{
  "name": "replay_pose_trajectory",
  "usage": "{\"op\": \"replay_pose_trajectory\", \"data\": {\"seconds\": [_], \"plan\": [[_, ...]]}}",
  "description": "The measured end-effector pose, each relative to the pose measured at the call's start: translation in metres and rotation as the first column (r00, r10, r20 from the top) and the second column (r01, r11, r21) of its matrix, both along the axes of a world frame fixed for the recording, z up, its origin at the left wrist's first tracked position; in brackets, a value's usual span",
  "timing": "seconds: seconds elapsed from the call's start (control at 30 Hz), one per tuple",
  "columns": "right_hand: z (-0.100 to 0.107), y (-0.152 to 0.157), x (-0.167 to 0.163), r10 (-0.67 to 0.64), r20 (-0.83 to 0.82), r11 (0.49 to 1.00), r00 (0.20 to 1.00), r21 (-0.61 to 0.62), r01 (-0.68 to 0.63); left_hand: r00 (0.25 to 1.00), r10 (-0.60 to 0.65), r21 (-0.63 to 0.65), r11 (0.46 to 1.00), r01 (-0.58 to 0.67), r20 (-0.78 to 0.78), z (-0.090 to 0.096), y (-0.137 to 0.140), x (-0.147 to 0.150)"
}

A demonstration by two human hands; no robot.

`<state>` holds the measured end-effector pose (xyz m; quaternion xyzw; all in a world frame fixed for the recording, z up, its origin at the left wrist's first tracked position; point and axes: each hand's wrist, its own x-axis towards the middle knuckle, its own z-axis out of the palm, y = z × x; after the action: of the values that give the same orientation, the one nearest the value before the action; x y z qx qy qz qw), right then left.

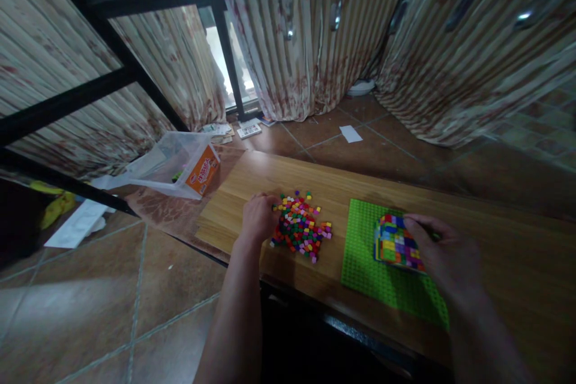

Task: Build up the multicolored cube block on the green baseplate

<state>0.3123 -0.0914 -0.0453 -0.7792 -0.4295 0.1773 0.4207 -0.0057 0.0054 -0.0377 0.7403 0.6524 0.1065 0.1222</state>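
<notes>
My left hand (260, 217) is at the left edge of a loose pile of small coloured cubes (299, 228) on the wooden board. Its fingers curl down against the pile, and the fingertips are largely hidden. To the right, a block build (396, 243) made of many coloured pieces stands on a green studded baseplate (366, 264). My right hand (445, 252) is over the right side of this build. Thumb and forefinger meet near its far top edge, closed together; whatever lies between them is too small to make out.
The wooden board (256, 171) rests on a low table. A clear plastic box (171, 162) with an orange label stands beyond its left end. Papers (249, 131) lie on the tiled floor near striped curtains (292, 66). A black metal frame (130, 72) crosses the upper left.
</notes>
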Motion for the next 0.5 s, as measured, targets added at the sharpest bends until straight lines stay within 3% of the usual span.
{"op": "replay_pose_trajectory", "data": {"seconds": [0.17, 0.3, 0.37, 0.43, 0.5], "plan": [[0.005, 0.001, -0.005, -0.007, -0.049, 1.0, 0.999, 0.004, 0.007, 0.999, 0.01, 0.02, 1.0, -0.01, 0.039, 0.002, 0.003, 0.0], [0.006, 0.002, -0.007, -0.022, -0.125, 0.996, 0.992, 0.088, 0.033, 0.964, 0.004, 0.083, 0.996, -0.027, 0.265, 0.008, 0.005, 0.002], [0.007, 0.001, -0.007, -0.063, -0.162, 0.98, 0.985, 0.178, 0.092, 0.885, -0.031, 0.057, 0.998, 0.006, 0.465, 0.013, 0.002, 0.011], [0.012, -0.002, -0.007, -0.073, -0.193, 0.953, 0.978, 0.276, 0.126, 0.735, -0.063, -0.026, 0.994, 0.109, 0.676, 0.018, -0.006, 0.029], [0.021, -0.007, -0.012, 0.001, -0.204, 0.934, 0.979, 0.349, 0.071, 0.589, -0.064, -0.089, 0.97, 0.227, 0.806, 0.024, -0.02, 0.053]]}}
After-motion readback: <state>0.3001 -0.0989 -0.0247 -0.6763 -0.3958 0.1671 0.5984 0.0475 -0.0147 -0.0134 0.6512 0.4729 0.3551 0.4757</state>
